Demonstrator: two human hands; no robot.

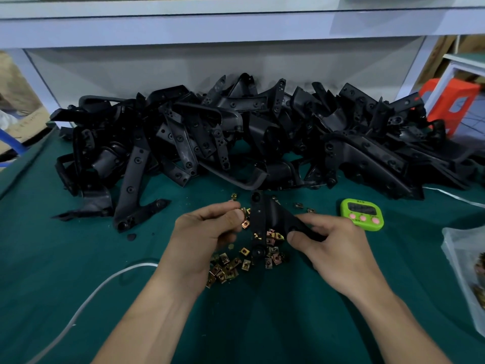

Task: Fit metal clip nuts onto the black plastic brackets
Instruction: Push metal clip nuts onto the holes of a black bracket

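1. Black plastic bracket [258,222] held between both hands, above the green table [262,324].
2. Right hand [338,248]: thumb and curled fingers grip the bracket's side wing.
3. Left hand [207,232]: fingertips pinch a clip nut [246,224] at the bracket's near edge.
4. Loose clip nuts [225,269] lie beneath both hands; bracket pile [236,132] beyond them.

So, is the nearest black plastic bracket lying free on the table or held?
Held. The right hand pinches the black plastic bracket by one arm, over the loose metal clip nuts.
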